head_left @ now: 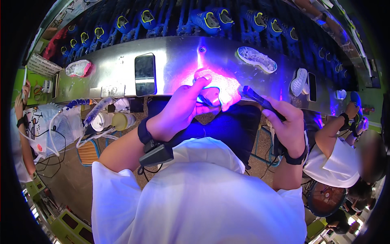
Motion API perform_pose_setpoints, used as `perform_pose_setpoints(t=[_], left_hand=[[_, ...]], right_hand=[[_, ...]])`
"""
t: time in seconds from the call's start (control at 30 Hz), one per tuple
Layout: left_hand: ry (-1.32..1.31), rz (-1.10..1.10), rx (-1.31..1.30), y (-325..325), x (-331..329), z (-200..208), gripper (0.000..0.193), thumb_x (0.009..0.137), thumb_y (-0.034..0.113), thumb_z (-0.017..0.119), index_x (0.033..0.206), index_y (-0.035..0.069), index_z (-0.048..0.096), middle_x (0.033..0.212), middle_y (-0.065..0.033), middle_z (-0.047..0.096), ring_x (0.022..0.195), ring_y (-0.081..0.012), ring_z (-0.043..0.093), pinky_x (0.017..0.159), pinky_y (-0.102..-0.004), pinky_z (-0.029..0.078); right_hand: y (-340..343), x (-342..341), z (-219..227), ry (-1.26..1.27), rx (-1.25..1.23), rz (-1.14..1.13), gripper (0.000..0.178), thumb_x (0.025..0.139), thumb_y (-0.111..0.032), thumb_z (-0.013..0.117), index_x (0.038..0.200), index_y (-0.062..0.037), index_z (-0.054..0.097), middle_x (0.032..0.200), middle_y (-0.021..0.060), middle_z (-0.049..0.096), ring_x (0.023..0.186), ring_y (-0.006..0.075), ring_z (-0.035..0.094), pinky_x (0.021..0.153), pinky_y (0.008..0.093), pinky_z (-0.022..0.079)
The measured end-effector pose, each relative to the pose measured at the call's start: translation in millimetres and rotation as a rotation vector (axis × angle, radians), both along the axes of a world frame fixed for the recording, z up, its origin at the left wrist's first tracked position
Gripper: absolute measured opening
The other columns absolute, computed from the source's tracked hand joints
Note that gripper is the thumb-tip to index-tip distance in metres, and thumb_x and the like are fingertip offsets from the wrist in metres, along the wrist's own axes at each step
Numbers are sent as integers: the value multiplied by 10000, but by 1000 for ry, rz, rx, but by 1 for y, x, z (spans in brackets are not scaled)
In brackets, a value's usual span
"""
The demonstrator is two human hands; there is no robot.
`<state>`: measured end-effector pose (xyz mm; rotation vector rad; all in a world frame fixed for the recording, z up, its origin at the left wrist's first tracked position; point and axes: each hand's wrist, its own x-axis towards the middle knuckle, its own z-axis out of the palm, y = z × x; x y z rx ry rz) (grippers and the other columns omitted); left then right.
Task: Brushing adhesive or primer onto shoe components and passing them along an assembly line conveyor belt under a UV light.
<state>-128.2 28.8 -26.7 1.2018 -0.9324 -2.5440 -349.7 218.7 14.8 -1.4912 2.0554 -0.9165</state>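
Note:
My left hand (184, 103) grips a shoe (229, 88) near the front edge of the metal bench, thumb across its top. Purple-pink light floods the shoe and washes out much of its detail. Its far part shows a bright, speckled surface. In my right hand (287, 124) is a dark-handled brush (258, 97), tilted with its tip toward the shoe's right side. Whether the tip touches the shoe I cannot tell. My left fingers are partly hidden behind the shoe.
Along the metal bench (109, 57) lie a phone (145, 74), a pink-edged sole (78, 68), a pale sole (257, 59) and a white sole (299, 82). Several blue shoes (207, 21) stand on the rack behind. Left are tubs (122, 121) and hoses; people sit on both sides.

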Motion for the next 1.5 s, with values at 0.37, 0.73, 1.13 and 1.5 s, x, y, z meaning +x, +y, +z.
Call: perform_pose_setpoints(t=[0.37,0.73,1.13,1.5], left_hand=[[307,30,634,8,2,-8,520,1081,449,412,1423,58,424,1270,-169,606,978,-323,693,863,-334,630],[571,-17,1118,10,11,-11,662,1058,427,457,1472,-75,335,1282,-344,542,968,-322,707,845,-337,638],[296,-179,-550,-51,-1,11,503,944,220,695,1365,-16,553,1176,-87,695,1027,-158,681,915,-315,549],[-932,-473,-1499,-291,-70,-50,592,901,512,632,987,-67,718,900,-276,720,911,-376,727,821,-426,579]], right_hand=[[-7,-7,2,77,-30,44,393,852,-32,735,1242,-63,700,748,68,588,653,156,573,634,283,458],[-4,13,-36,73,-201,25,443,784,-44,799,1216,-74,705,864,101,682,727,233,655,677,313,518],[-36,41,-44,-75,-216,-95,394,867,-78,752,1251,-34,674,1025,185,720,925,317,711,822,351,544],[18,-31,-93,-611,102,-399,346,942,-43,657,1280,0,601,841,-34,582,672,54,514,598,227,427]])
